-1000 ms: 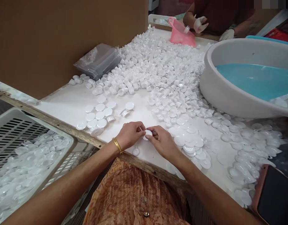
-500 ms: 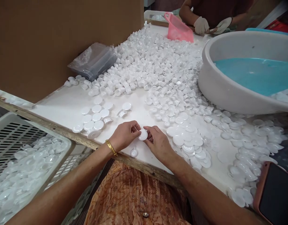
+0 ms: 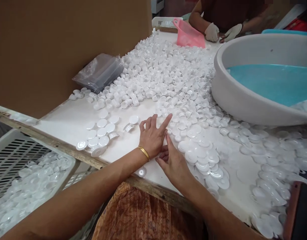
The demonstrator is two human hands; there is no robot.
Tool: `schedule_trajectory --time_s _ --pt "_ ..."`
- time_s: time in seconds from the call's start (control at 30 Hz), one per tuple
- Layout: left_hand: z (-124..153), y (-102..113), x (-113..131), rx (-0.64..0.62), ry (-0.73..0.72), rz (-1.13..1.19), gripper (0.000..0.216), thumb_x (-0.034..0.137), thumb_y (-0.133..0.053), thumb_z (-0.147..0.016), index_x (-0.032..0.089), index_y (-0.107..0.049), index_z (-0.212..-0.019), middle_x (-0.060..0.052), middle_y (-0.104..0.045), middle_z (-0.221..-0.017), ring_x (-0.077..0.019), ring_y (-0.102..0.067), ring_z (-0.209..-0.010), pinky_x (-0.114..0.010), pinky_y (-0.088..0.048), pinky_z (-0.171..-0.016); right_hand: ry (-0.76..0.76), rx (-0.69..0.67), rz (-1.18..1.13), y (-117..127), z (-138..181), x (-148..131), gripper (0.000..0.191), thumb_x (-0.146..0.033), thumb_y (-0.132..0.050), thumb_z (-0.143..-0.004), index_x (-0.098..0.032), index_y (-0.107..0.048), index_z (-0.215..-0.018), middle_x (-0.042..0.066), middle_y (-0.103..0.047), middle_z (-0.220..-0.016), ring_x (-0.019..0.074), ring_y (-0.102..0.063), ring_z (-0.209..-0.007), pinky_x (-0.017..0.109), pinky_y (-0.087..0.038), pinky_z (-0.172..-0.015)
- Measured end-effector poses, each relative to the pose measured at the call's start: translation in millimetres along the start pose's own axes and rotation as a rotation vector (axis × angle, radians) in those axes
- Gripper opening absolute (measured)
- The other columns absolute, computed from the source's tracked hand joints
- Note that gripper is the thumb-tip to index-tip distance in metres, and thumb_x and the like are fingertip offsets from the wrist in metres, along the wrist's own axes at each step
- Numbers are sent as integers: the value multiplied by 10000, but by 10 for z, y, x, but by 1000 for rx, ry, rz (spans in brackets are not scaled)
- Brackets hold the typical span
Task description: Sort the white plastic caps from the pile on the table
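My left hand (image 3: pixel 153 137) is palm down at the near edge of the pile of small white cups (image 3: pixel 165 73), its fingers spread. A gold bangle (image 3: pixel 144 153) circles its wrist. Just right of it, partly behind it, my right hand (image 3: pixel 175 166) has its fingers curled inward; whatever they hold is hidden. One small white disc-like piece (image 3: pixel 142 172) lies near the table edge below the left wrist. Left of the hands, several white saucers (image 3: pixel 102 132) lie grouped. Overlapping white saucers (image 3: pixel 202 153) are heaped right of my right hand.
A large grey basin (image 3: pixel 233 100) with a blue inside stands at right. A pink scoop (image 3: pixel 189 33) and a co-worker's gloved hands (image 3: pixel 222 33) are at the back. A plastic-wrapped packet (image 3: pixel 100 71) lies by the brown board (image 3: pixel 68 50). A white crate (image 3: pixel 68 166) holds white pieces; a phone (image 3: pixel 300 213) is at right.
Both hands held a white saucer between them. My left hand has let go and moved right and forward over to the cups, fingers spreading; the saucer is out of sight.
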State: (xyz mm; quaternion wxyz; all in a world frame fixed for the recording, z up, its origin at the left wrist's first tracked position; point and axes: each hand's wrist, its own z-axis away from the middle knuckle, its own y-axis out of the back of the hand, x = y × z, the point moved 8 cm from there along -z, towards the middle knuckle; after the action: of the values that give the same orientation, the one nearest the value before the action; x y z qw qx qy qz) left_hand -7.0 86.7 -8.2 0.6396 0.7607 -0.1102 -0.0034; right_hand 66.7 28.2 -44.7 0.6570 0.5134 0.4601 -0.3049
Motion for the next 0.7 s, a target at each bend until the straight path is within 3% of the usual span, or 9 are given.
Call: schedule_trajectory --time_s 0.27,0.47,0.7 --pt "-35 -186 31 -132 -82 51 498 410 -329 -900 430 -207 -1382 -68 -256 -1437 -294 -221 -1313 -563 -147 -1031 -130 69 122 178 -4 6 818 -222 -579 -729 -179 -150 -1424 93 -642 -865 217 -614 -678 387 -527 -619" --pt "-179 -156 158 -71 -103 69 518 387 -388 -881 433 -235 -1374 -67 -232 -1447 -287 -197 -1328 -548 -105 -1052 -71 102 211 272 -62 -39 803 -225 -536 -762 -135 -101 -1431 156 -618 -1017 254 -621 -786 441 -514 -689" --pt "-59 -79 81 15 -14 88 474 439 -318 -898 416 -270 -1368 -82 -233 -1441 -301 -193 -1324 -564 -99 -1039 -38 -9 28 361 -113 -68 923 -218 -612 -717 -184 -34 -1436 120 -597 -1091 186 -634 -744 385 -523 -713"
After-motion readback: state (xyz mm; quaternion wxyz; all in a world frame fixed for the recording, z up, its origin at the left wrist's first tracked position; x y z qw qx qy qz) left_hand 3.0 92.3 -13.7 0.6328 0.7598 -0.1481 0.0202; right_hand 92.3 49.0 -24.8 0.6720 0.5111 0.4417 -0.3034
